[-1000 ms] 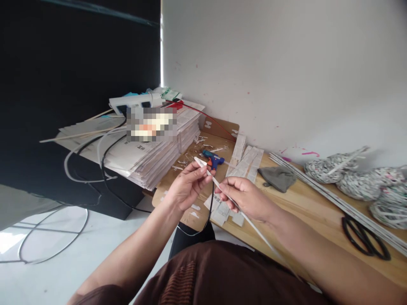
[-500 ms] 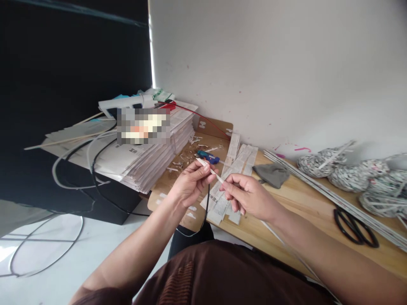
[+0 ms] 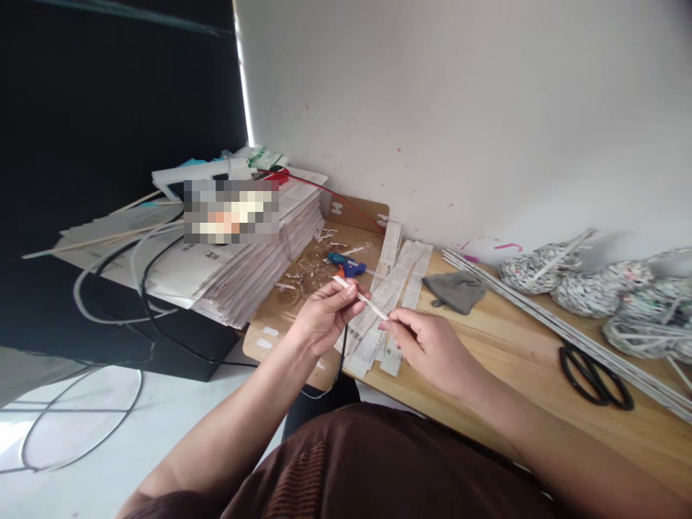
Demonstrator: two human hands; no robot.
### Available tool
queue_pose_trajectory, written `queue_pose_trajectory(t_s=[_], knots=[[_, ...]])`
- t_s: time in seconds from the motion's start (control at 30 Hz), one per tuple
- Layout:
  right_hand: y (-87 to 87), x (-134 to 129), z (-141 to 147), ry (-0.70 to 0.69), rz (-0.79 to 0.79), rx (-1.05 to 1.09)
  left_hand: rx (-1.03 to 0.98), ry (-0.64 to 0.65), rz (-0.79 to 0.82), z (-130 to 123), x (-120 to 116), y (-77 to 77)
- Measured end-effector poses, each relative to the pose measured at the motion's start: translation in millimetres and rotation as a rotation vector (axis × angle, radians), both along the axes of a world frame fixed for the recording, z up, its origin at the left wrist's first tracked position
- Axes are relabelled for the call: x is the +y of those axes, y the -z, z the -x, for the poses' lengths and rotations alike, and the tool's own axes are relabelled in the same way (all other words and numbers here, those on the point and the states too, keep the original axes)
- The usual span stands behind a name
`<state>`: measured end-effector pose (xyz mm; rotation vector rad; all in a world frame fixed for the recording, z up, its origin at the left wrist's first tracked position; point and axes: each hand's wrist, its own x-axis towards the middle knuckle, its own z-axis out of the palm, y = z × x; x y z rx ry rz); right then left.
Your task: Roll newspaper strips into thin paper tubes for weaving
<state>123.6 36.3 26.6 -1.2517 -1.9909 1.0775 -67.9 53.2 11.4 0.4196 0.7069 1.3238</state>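
Between my hands is a thin, pale rolled paper strip point(image 3: 373, 305), slanting down to the right. My left hand point(image 3: 327, 313) pinches it near its upper end, thumb on top, with a short tip sticking out past the fingers. Its lower end is gripped between the thumb and fingers of my right hand point(image 3: 424, 342). Just beyond my left fingers a blue and orange glue gun point(image 3: 350, 266) lies on the brown board. Flat printed paper strips point(image 3: 416, 270) are spread on the table behind and below the held roll.
A tall stack of newspaper sheets point(image 3: 259, 267) stands at left, with cables and a white tool point(image 3: 200, 173) on it. Paper scraps litter the cardboard point(image 3: 335, 234). To the right are a grey cloth point(image 3: 457, 291), long paper rods point(image 3: 519, 306), black-handled scissors point(image 3: 595, 378) and woven paper bundles point(image 3: 587, 292).
My right hand has turned, its fingers now more curled around the roll's lower end. My left hand keeps its pinch. The whole view has shifted slightly.
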Motion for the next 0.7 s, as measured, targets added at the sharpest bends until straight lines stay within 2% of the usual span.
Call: queue_pose_trajectory(t_s=[0.07,0.13,0.27,0.33,0.4,0.57,0.63,0.7], knots=[[1.6,-1,-4,-0.017,0.048,-0.013,0.001,0.016,0.005,-2,0,1.1],[2.8,1,-9,-0.066,0.268,0.066,0.0,0.044,0.016,-5,0,1.3],[5.3,6,-18,-0.217,0.81,0.391,-0.026,0.129,0.042,-10,-1,-0.3],[7.3,7,-21,-0.28,0.969,0.503,-0.04,0.155,0.045,-12,-1,-1.0],[9.6,5,-23,-0.286,0.952,0.514,-0.039,0.148,0.053,-15,-1,-1.1],[13.7,-6,-29,-0.028,0.445,0.239,-0.013,0.065,0.075,-18,2,2.3],[15.0,-9,-33,-0.022,0.453,0.229,-0.022,0.075,0.071,-20,3,4.4],[16.8,-9,-37,-0.101,0.632,0.346,-0.045,0.098,0.063,-23,3,6.0]])
